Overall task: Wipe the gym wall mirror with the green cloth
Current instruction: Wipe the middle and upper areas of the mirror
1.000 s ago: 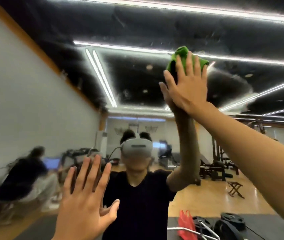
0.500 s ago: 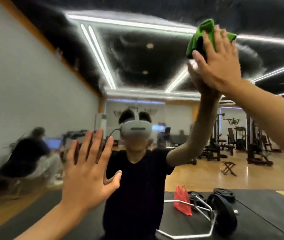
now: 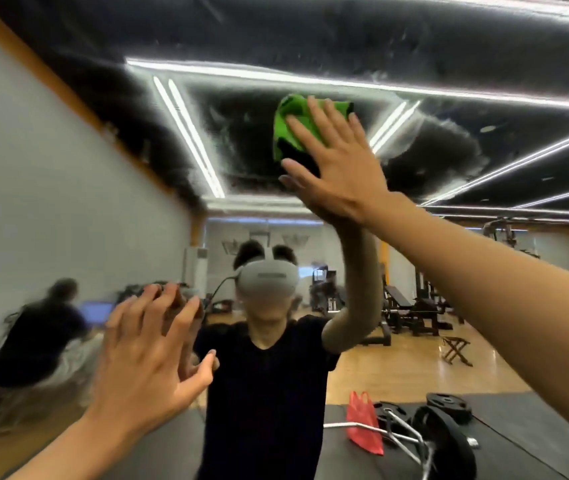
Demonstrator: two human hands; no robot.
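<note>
The gym wall mirror [image 3: 68, 188] fills the whole view and shows smeared streaks high up. My right hand [image 3: 338, 168] is raised above head height, fingers straight and spread, pressing the bunched green cloth [image 3: 288, 123] flat against the glass. Part of the cloth sticks out above and left of my fingers. My left hand [image 3: 148, 355] is lower left, fingers spread with fingertips touching the mirror, holding nothing. My reflection in a black shirt stands in the centre.
The mirror reflects a seated person [image 3: 44, 327] at the left, weight benches and machines [image 3: 411, 310] at the right, a small folding stool [image 3: 456, 349], and on the dark mat a red bag [image 3: 362, 424], a bar and weight plates [image 3: 449, 403].
My right hand has slid the green cloth left and downward across the glass from half a second ago. My left hand stays spread against the mirror at the lower left.
</note>
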